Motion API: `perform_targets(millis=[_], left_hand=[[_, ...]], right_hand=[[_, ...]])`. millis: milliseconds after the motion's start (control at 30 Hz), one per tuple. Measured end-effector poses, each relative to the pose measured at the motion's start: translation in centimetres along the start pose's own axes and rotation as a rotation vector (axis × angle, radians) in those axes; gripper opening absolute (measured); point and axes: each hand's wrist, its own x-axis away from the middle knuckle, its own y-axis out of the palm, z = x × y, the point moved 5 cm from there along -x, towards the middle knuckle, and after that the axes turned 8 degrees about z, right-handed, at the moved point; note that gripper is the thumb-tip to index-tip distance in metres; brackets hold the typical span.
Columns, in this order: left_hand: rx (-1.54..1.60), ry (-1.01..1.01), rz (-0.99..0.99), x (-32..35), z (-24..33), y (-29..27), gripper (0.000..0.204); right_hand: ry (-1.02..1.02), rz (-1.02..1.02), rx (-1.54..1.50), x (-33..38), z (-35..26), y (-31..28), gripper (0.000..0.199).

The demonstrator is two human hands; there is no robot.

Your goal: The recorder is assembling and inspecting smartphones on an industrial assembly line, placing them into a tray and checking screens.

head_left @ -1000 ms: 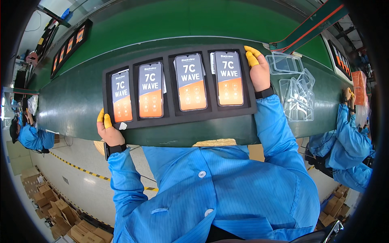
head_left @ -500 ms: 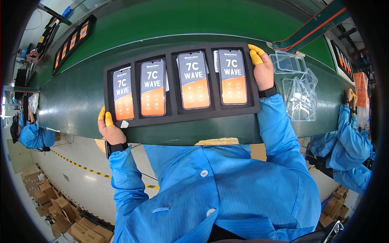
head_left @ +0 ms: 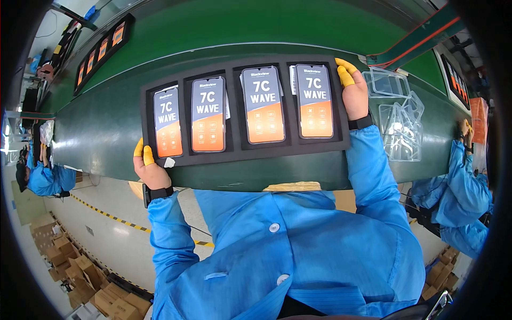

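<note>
A long black foam tray [head_left: 234, 156] lies slightly tilted on the dark green bench. Its compartments hold several phones, among them one at the left end [head_left: 168, 121] and one at the right end [head_left: 315, 101], each with a grey and orange front. White labels peep out beside some phones. My left hand [head_left: 153, 172], yellow covers on its fingertips, grips the tray's near left corner. At the far right corner, my right hand [head_left: 354, 96] closes on the edge, also with yellow fingertip covers. A small white tag [head_left: 169, 162] sits by the left thumb; the fingers under the tray are hidden.
Clear plastic cases [head_left: 399, 130] are piled right of the tray. Beyond the bench runs a green belt [head_left: 224, 26] with another phone tray [head_left: 104, 53] at far left. A green post [head_left: 416, 40] stands at right. People in blue work on both sides; cartons [head_left: 80, 277] lie on the floor.
The whole view has shifted a little, so the bench and tray appear slightly farther right. Both hands keep their hold on the tray corners, and the phones stay in their compartments.
</note>
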Motion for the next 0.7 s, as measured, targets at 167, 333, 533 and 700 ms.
perform_targets(millis=[167, 333, 533, 700], left_hand=[[0.012, -0.024, 0.004, 0.2, 0.2, 0.0, 0.028], [-0.123, 0.001, -0.057, -0.6, 1.3, -0.7, 0.03], [-0.644, 0.476, -0.274, -1.4, 8.2, 1.2, 0.043], [-0.796, 0.742, -0.546, -1.5, 12.1, 7.1, 0.053]], right_hand=[[0.013, -0.012, -0.023, 0.2, -0.1, 0.3, 0.024], [0.016, -0.014, -0.027, 0.2, 0.0, 0.2, 0.025], [0.011, -0.02, -0.002, 0.2, -0.4, 0.2, 0.025], [0.008, -0.029, 0.043, 0.2, -0.3, 0.2, 0.027]])
